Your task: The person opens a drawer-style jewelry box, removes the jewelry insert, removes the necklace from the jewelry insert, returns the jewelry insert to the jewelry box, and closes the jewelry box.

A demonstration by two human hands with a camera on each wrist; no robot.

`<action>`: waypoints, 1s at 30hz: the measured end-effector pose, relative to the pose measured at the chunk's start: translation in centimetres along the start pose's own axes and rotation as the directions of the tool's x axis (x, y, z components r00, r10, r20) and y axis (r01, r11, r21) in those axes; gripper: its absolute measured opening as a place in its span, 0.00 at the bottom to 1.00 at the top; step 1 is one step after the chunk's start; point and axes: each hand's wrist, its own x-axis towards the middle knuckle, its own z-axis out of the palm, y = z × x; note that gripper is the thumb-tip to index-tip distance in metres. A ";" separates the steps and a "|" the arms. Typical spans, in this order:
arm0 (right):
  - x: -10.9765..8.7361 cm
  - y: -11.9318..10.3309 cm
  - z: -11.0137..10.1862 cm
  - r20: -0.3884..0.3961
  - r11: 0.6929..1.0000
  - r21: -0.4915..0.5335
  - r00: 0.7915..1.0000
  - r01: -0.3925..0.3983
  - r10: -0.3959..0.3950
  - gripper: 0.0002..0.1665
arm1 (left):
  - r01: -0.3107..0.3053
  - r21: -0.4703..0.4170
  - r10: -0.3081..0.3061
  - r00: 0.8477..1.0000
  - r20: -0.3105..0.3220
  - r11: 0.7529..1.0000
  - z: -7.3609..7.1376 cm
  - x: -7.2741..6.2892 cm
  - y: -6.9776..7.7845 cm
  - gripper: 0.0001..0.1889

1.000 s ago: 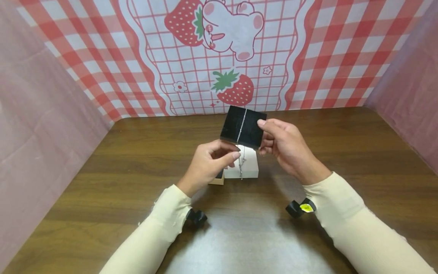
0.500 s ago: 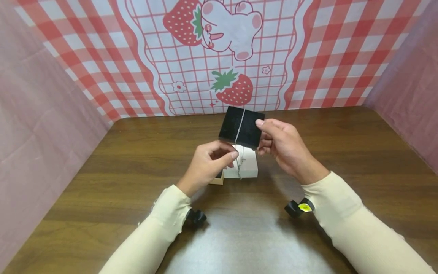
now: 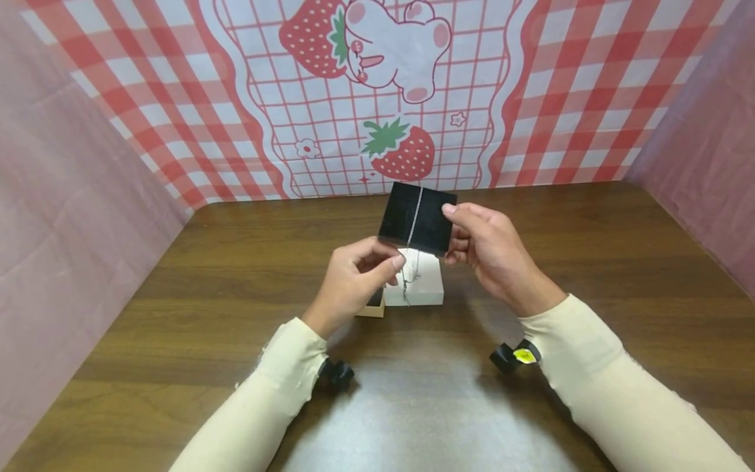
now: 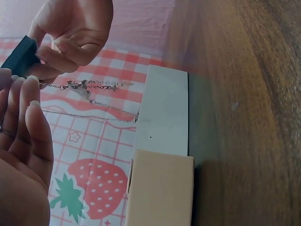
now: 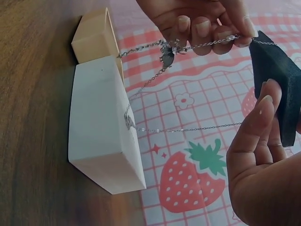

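Observation:
A flat square black velvet-like pad [image 3: 417,219] is held up above the table, tilted, in my right hand [image 3: 492,252]. The thumb lies on its top face and the fingers curl beneath. A thin silver necklace [image 3: 416,213] runs across the pad's face and hangs below it. At the pad's lower left edge, my left hand [image 3: 360,272] pinches the chain [image 5: 214,43] between thumb and fingertips. In the right wrist view, a charm cluster [image 5: 168,52] dangles beside the left fingers. The rest of the chain droops toward a white box [image 5: 101,122].
The white box [image 3: 421,288] stands on the wooden table [image 3: 236,275] below the hands. Touching its left side is a tan open box [image 3: 373,308], partly hidden by the left hand. A checked strawberry-print cloth [image 3: 407,154] rises behind the table.
My left hand has shifted slightly left with the chain between its fingertips, and the dangling end has swung left. The right hand and pad have stayed nearly still.

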 end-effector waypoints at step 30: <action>0.3 0.5 -0.1 -0.059 0.999 -0.055 0.998 -0.001 -0.002 0.12 | -0.200 -0.043 0.191 0.967 -0.172 0.979 0.0 0.0 0.7 0.06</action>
